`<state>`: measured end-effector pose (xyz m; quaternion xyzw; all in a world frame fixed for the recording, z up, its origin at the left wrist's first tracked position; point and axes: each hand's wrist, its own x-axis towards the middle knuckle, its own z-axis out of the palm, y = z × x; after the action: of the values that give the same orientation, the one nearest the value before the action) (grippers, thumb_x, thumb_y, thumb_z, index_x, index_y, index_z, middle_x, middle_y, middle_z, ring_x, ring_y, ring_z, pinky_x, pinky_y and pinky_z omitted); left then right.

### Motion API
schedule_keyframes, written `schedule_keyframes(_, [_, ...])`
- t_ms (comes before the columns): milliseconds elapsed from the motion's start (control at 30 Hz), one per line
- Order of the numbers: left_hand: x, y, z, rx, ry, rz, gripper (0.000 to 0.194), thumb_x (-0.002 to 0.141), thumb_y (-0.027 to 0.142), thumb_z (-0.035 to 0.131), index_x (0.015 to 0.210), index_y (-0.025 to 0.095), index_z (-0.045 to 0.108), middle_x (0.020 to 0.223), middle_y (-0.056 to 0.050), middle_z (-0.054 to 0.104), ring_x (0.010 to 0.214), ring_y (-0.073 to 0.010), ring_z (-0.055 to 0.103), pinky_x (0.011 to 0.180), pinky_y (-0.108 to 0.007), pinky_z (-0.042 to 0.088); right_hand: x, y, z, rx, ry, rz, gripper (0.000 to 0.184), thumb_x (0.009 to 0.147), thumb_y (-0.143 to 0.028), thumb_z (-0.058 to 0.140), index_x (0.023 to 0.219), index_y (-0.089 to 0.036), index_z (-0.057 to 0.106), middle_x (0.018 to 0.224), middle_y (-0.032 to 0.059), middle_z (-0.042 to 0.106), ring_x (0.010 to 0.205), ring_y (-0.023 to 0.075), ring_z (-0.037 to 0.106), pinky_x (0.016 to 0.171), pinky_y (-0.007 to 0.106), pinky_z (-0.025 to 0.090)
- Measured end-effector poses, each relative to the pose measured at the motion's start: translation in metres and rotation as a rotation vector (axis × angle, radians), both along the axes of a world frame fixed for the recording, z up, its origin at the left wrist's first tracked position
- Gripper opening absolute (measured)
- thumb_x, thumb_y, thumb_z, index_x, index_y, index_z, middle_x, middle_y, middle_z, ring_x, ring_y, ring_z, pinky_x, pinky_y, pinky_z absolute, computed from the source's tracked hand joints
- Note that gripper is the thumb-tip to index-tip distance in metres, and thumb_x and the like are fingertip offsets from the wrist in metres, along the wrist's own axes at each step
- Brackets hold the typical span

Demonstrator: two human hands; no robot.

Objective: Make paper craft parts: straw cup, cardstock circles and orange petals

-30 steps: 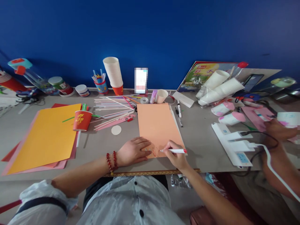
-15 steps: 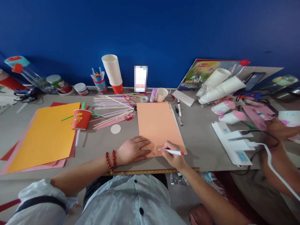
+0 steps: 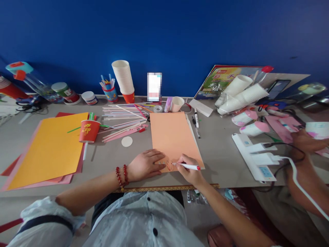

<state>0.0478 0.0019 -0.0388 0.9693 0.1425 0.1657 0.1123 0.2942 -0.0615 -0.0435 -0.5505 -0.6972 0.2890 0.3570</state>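
Note:
A sheet of orange paper [image 3: 172, 133] lies in front of me, with small drawn loops [image 3: 168, 165] near its lower edge. My left hand [image 3: 147, 164] rests flat on the paper's lower left corner, fingers stretched out. In my right hand [image 3: 189, 168] is a white marker pen [image 3: 189, 166] with a red end, its tip at the paper beside the loops. Right of the sheet lie another white marker [image 3: 196, 118] and a dark pen [image 3: 197, 133]. A small white paper disc [image 3: 126, 141] is left of the sheet.
Yellow paper [image 3: 51, 147] and a red cup [image 3: 89, 131] are on the left, near loose straws [image 3: 123, 113]. Stacked paper cups [image 3: 123, 77] and a phone [image 3: 154, 86] stand by the wall. A power strip [image 3: 253, 157] and another person's hand [image 3: 307, 140] are on the right.
The pen in my right hand has shifted very slightly at the drawn loops. My left hand stays in place on the paper.

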Motion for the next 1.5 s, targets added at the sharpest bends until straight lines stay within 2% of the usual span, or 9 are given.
schedule_keyframes(633, [-0.0006, 0.0006, -0.0020, -0.001, -0.009, -0.005, 0.027, 0.096, 0.040, 0.054, 0.112, 0.022, 0.067, 0.133, -0.012, 0.061, 0.127, -0.0265, 0.053, 0.109, -0.045, 0.044, 0.0012, -0.0019, 0.0011, 0.003, -0.001, 0.043, 0.019, 0.080, -0.022, 0.052, 0.062, -0.022, 0.046, 0.053, -0.0028, 0.056, 0.048, 0.0118, 0.048, 0.050, 0.023, 0.035])
schedule_keyframes(967, [-0.0006, 0.0007, -0.0020, 0.012, 0.015, -0.004, 0.029, 0.098, 0.042, 0.051, 0.112, 0.021, 0.067, 0.134, -0.012, 0.060, 0.127, -0.0271, 0.053, 0.109, -0.046, 0.044, 0.0025, -0.0026, 0.0007, -0.005, -0.013, 0.070, 0.020, 0.079, -0.023, 0.053, 0.062, -0.023, 0.043, 0.050, -0.0043, 0.048, 0.047, 0.0121, 0.045, 0.049, 0.024, 0.032])
schedule_keyframes(1500, [-0.0005, 0.0003, -0.0007, 0.006, 0.031, 0.000, 0.029, 0.098, 0.042, 0.050, 0.112, 0.022, 0.067, 0.135, -0.011, 0.060, 0.126, -0.0265, 0.053, 0.109, -0.045, 0.043, 0.0038, -0.0033, -0.0012, -0.008, 0.032, 0.077, 0.019, 0.076, -0.020, 0.051, 0.060, -0.022, 0.042, 0.049, -0.0054, 0.044, 0.045, 0.0104, 0.040, 0.047, 0.023, 0.029])
